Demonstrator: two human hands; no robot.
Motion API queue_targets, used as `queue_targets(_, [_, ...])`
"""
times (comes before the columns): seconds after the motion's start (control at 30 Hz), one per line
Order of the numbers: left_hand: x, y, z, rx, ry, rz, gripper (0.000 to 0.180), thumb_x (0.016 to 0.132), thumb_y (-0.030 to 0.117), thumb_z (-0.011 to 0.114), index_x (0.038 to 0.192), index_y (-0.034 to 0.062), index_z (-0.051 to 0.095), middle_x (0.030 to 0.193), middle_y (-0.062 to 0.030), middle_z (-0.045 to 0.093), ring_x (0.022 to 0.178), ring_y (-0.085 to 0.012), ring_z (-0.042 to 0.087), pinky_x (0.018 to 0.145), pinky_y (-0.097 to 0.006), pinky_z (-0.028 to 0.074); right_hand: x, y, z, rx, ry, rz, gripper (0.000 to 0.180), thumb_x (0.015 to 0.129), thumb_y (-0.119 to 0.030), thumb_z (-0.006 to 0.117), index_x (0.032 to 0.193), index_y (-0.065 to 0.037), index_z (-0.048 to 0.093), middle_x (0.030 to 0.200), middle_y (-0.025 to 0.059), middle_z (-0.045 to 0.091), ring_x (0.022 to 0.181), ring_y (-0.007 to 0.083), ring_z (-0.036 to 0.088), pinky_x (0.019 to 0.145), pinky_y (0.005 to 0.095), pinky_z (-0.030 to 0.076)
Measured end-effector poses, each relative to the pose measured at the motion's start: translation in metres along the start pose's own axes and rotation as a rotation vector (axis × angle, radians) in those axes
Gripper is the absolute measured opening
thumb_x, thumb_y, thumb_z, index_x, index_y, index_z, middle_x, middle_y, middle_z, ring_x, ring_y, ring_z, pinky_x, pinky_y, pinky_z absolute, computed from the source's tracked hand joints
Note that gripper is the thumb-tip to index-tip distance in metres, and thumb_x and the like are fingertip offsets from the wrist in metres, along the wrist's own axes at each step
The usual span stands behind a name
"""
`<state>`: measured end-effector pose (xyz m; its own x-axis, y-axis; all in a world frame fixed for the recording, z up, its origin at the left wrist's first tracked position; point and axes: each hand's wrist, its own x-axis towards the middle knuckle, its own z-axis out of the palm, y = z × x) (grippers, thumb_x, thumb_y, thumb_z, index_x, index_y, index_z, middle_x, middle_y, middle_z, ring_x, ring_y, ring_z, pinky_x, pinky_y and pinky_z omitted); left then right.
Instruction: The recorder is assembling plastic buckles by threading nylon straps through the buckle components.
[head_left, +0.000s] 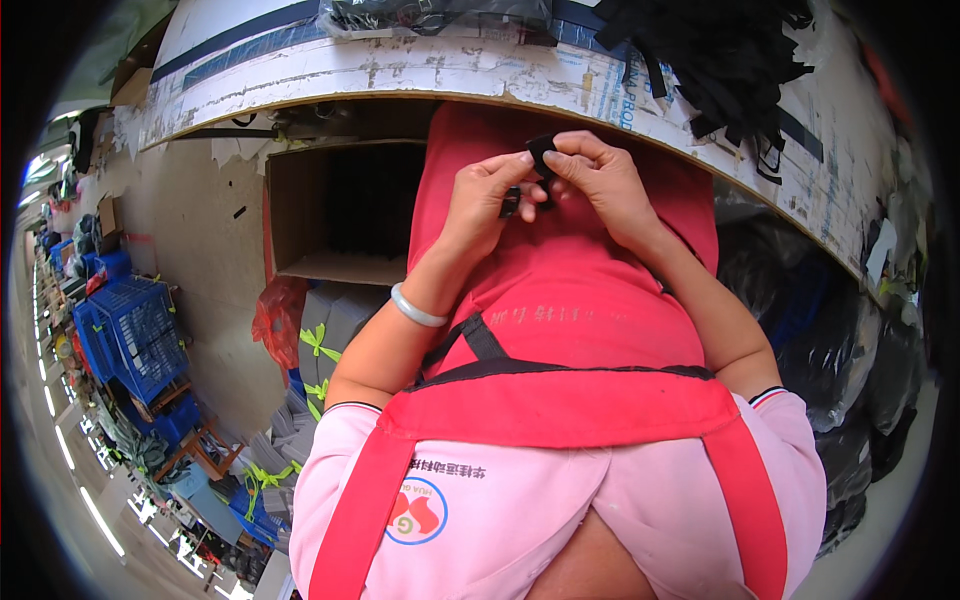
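Observation:
Over my lap, both hands hold a short black strap (541, 152) that looks like fabric. My left hand (484, 198) pinches one side of it between thumb and forefinger. A dark piece (511, 201) shows under that hand's curled fingers; whether it belongs to the same strap I cannot tell. From the other side, my right hand (603, 182) grips the strap with thumb and bent fingers. Part of the strap is hidden behind the fingers. Beneath both hands spreads my red apron (590, 270).
The worn white table (430, 68) curves ahead, with a heap of black straps (715, 60) at its right. An open cardboard box (345, 268) stands under its left side. Blue crates (135, 330) and tied grey bundles (290, 430) are at left, dark plastic bags (835, 370) at right.

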<state>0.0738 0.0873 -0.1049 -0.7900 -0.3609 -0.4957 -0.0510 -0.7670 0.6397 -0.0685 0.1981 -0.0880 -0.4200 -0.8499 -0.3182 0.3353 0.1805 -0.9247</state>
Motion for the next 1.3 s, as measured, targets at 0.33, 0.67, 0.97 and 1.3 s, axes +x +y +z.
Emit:
queue_targets(0.33, [-0.002, 0.004, 0.023, 0.107, 0.166, 0.346, 0.023, 0.09, 0.01, 0.064, 0.107, -0.0061, 0.065, 0.092, -0.0103, 0.069, 0.07, -0.0153, 0.067, 0.049, -0.024, 0.054, -0.021, -0.045, 0.008, -0.102, 0.054, -0.21, 0.01, 0.091, -0.008, 0.064, 0.097, 0.0, 0.064, 0.077, 0.001, 0.06, 0.058, 0.0049, 0.054, 0.054, 0.0188, 0.046])
queue_targets(0.67, [-0.007, -0.007, 0.024, 0.393, 0.186, 0.543, 0.017, 0.087, 0.003, 0.066, 0.104, 0.0001, 0.068, 0.091, -0.0037, 0.063, 0.062, -0.007, 0.058, 0.046, -0.019, 0.046, -0.009, -0.02, -0.002, 0.027, -0.009, 0.167, 0.015, 0.091, -0.014, 0.065, 0.088, -0.002, 0.057, 0.073, 0.0045, 0.062, 0.052, 0.008, 0.057, 0.047, 0.0212, 0.049])
queue_targets(0.97, [-0.017, 0.001, 0.021, 0.498, 0.025, 0.676, 0.012, 0.09, -0.004, 0.059, 0.098, 0.001, 0.066, 0.096, -0.0031, 0.057, 0.06, -0.0046, 0.052, 0.045, -0.018, 0.041, 0.0, -0.028, -0.02, -0.007, -0.226, 0.248, 0.021, 0.093, -0.021, 0.062, 0.103, -0.003, 0.064, 0.076, -0.0005, 0.059, 0.064, 0.0068, 0.059, 0.058, 0.0195, 0.051])
queue_targets(1.3, [-0.025, 0.001, 0.021, 0.559, -0.04, 0.731, 0.015, 0.091, -0.005, 0.057, 0.101, 0.0023, 0.065, 0.1, -0.004, 0.051, 0.061, -0.0053, 0.052, 0.046, -0.018, 0.042, 0.0, -0.021, -0.02, -0.094, -0.113, 0.084, 0.013, 0.092, -0.016, 0.062, 0.094, -0.003, 0.064, 0.101, 0.0046, 0.065, 0.084, 0.0094, 0.06, 0.073, 0.0231, 0.051])
